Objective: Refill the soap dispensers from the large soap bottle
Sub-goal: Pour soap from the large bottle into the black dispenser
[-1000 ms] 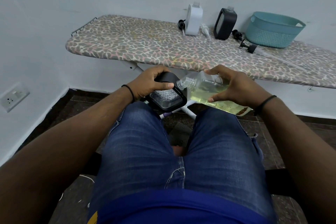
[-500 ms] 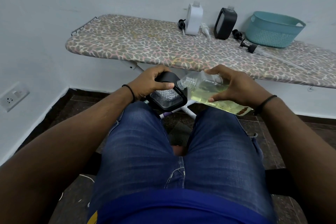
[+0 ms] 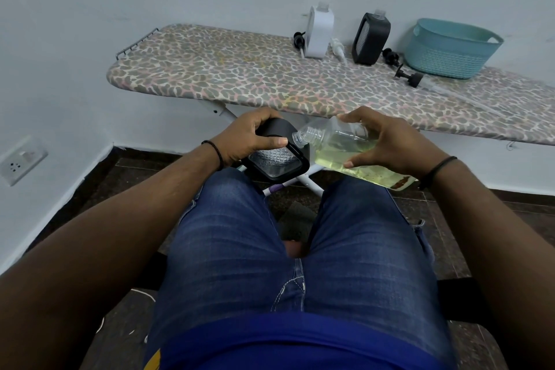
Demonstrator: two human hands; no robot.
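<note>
My left hand (image 3: 246, 137) grips a black soap dispenser (image 3: 277, 162) above my knees, thumb across its top. My right hand (image 3: 387, 141) holds the large clear soap bottle (image 3: 339, 149) of yellow-green liquid, tipped nearly level. The bottle's open threaded mouth (image 3: 298, 138) sits against the dispenser's top edge. A white dispenser (image 3: 319, 31) and a second black dispenser (image 3: 371, 39) stand uncapped on the ironing board (image 3: 240, 75). Loose pump heads (image 3: 408, 76) lie beside them.
A teal plastic basket (image 3: 450, 48) stands at the board's right end by the wall. The board's white legs (image 3: 306, 182) cross under my hands. A wall socket (image 3: 19, 161) is low on the left. My jeans-clad thighs (image 3: 240, 249) fill the foreground.
</note>
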